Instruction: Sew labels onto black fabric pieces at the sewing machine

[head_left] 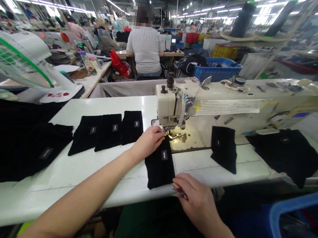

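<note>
- A black cloth piece (159, 172) is being pinched at its near right corner by the thumb and fingers of the right hand (196, 198); something small is being half hidden under the curled fingers, and what it is cannot be told.
- The piece is being supported by the white table (74, 170); if the corner were being tugged unevenly, the cloth could be skewed and its label (164, 155) left crooked.
- The far end is being steadied by the left hand (149, 140), fingers gathered together; whether cloth is being pinched or only pressed cannot be told.
- Three labelled pieces (108, 138) are being borne in a row beyond the left forearm, by which they could be brushed askew.
- The left fingertips are being held just beside the sewing machine's presser foot (177, 135); a finger could be caught if the machine were being run.
</note>
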Demonstrator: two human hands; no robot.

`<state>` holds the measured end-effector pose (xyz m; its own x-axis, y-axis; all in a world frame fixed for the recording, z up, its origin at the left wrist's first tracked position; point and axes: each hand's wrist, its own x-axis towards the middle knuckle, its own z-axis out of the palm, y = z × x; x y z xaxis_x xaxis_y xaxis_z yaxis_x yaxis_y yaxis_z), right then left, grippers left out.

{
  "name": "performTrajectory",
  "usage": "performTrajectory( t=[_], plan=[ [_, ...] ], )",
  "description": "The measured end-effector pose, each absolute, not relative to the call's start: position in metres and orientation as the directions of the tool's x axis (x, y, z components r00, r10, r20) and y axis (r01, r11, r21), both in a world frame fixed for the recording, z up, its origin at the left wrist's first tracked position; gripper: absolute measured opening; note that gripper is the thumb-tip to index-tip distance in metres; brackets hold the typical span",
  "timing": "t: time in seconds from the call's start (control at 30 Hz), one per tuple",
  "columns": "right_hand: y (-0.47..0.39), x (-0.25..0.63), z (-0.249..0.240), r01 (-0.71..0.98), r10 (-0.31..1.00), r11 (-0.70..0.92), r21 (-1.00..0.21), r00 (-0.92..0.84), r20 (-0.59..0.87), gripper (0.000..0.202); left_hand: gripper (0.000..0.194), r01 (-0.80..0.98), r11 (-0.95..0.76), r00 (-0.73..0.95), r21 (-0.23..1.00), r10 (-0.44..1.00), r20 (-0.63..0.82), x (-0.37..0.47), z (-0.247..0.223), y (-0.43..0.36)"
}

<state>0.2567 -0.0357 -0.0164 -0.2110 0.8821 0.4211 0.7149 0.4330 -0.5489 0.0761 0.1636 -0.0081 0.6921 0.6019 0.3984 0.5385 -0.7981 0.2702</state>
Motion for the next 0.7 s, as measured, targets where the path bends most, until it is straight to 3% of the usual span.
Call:
performTrajectory(
  t=[0.47, 0.7],
  plan=[
    [-0.031, 0.256, -0.011, 0.774, 0.903, 0.397, -0.493, -0.233, 0.360, 0.026, 0.021, 0.515, -0.813, 0.716, 0.273, 0.582, 0.384, 0.073, -0.009, 0.173],
    [-0.033, 0.257, -0.011, 0.791, 0.903, 0.404, -0.460, -0.263, 0.340, 0.029, 0.032, 0.597, -0.792, 0.748, 0.127, 0.607, 0.268, 0.072, 0.008, 0.135]
  ],
)
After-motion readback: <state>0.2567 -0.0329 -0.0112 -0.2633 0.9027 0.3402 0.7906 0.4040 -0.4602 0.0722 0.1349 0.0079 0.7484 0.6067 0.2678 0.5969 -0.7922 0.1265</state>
